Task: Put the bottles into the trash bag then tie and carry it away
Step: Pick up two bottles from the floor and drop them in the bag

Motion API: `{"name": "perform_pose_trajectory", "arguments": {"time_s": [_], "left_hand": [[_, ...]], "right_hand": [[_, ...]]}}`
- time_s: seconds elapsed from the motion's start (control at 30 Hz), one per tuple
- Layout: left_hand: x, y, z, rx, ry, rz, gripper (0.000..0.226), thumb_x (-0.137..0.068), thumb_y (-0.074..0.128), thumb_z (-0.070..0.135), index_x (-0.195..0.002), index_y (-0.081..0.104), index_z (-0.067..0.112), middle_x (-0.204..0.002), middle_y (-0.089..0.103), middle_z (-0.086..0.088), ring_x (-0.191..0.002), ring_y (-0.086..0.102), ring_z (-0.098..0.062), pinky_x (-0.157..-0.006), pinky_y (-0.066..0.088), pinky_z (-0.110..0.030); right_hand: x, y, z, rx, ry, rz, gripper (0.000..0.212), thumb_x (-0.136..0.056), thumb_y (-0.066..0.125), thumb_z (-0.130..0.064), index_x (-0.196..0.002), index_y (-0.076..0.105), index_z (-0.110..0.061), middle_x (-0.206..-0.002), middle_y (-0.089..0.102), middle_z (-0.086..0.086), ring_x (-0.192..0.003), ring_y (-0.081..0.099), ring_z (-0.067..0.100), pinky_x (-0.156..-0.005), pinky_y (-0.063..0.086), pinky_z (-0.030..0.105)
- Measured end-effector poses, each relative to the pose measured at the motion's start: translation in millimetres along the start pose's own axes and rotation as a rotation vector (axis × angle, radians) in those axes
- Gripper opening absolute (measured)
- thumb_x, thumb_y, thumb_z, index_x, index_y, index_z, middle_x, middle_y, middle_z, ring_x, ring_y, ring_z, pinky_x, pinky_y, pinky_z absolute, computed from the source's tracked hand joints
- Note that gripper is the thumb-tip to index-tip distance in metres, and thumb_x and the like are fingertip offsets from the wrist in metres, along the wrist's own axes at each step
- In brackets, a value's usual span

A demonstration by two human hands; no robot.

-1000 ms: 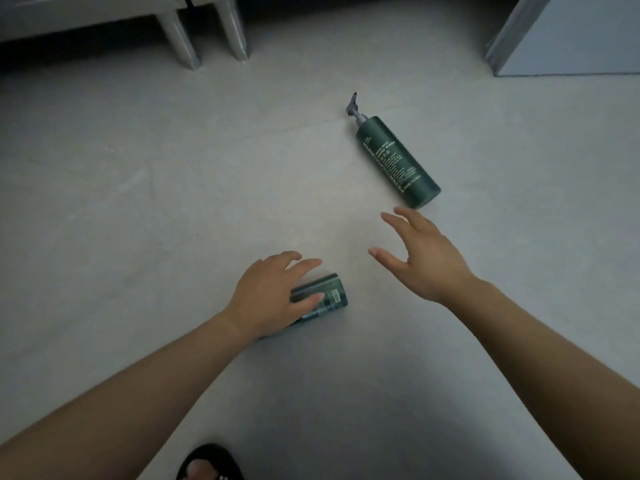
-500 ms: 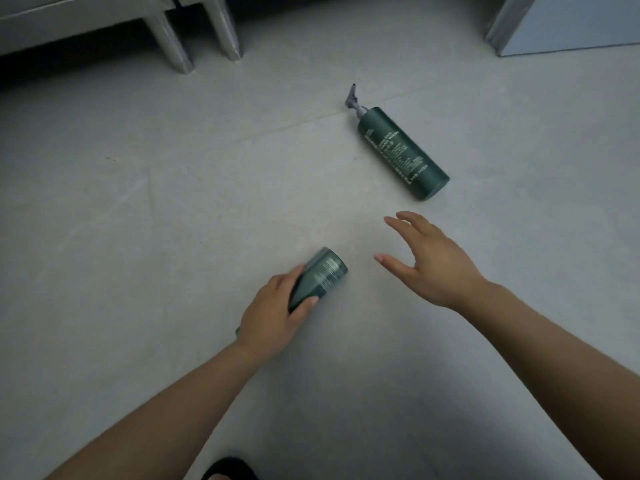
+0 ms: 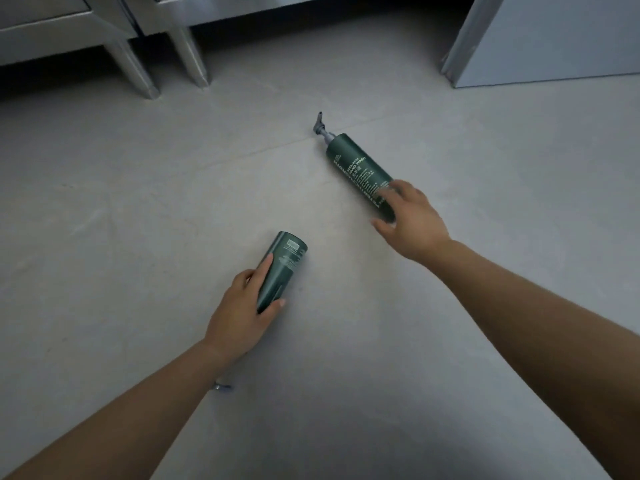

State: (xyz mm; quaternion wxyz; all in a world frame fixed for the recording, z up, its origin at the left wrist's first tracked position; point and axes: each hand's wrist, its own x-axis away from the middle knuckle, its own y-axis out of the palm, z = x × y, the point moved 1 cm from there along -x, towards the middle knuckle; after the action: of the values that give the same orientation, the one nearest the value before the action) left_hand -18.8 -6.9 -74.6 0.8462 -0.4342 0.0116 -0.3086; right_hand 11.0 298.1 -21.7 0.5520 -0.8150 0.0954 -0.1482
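Two dark green bottles are in view on a grey floor. My left hand point(image 3: 242, 313) is shut on one green bottle point(image 3: 284, 265), whose flat base points away from me; its pump end is hidden behind my wrist. A second green pump bottle point(image 3: 356, 168) lies on the floor farther off, its grey pump pointing away. My right hand point(image 3: 412, 220) is spread over that bottle's base end, fingers touching it but not closed around it. No trash bag is in view.
Metal cabinet legs point(image 3: 138, 74) stand at the far left, with dark space beneath the cabinets. A pale grey panel or appliance corner point(image 3: 460, 71) stands at the far right. Bare grey floor point(image 3: 138, 220) surrounds the bottles.
My left hand closed on the near bottle and lifted its base end up. My right hand moved forward from open air onto the base of the pump bottle.
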Motion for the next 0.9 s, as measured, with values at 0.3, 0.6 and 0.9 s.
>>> {"name": "perform_pose_trajectory", "arguments": {"time_s": [0.3, 0.6, 0.9], "left_hand": [[1.7, -1.5, -2.1, -0.004, -0.026, 0.008, 0.079, -0.085, 0.061, 0.042, -0.144, 0.008, 0.048, -0.132, 0.041, -0.007, -0.106, 0.051, -0.021, -0.085, 0.047, -0.033], [3.4, 1.4, 0.8, 0.024, -0.034, 0.017, 0.078, -0.086, 0.060, 0.039, -0.146, 0.010, 0.044, -0.131, 0.041, -0.006, -0.104, 0.050, -0.018, -0.083, 0.043, -0.028], [15.7, 9.3, 0.4, 0.062, -0.044, 0.096, 0.078, -0.088, 0.056, 0.039, -0.137, -0.003, 0.058, -0.135, 0.037, -0.004, -0.102, 0.047, -0.014, -0.082, 0.042, -0.028]], "right_hand": [[12.2, 25.5, 16.1, 0.171, -0.047, -0.161, 0.067, -0.091, 0.045, -0.043, -0.147, 0.016, -0.021, -0.158, 0.002, -0.001, -0.143, 0.004, 0.022, -0.106, 0.032, 0.046], [9.0, 23.6, 16.8, -0.010, 0.102, -0.108, 0.070, -0.091, 0.049, -0.041, -0.148, 0.011, -0.023, -0.158, 0.002, 0.005, -0.143, 0.008, 0.026, -0.109, 0.031, 0.045], [67.1, 37.8, 25.1, 0.117, -0.004, -0.077, 0.065, -0.091, 0.046, -0.036, -0.147, 0.016, -0.024, -0.157, 0.004, 0.000, -0.136, 0.018, 0.024, -0.097, 0.043, 0.041]]}}
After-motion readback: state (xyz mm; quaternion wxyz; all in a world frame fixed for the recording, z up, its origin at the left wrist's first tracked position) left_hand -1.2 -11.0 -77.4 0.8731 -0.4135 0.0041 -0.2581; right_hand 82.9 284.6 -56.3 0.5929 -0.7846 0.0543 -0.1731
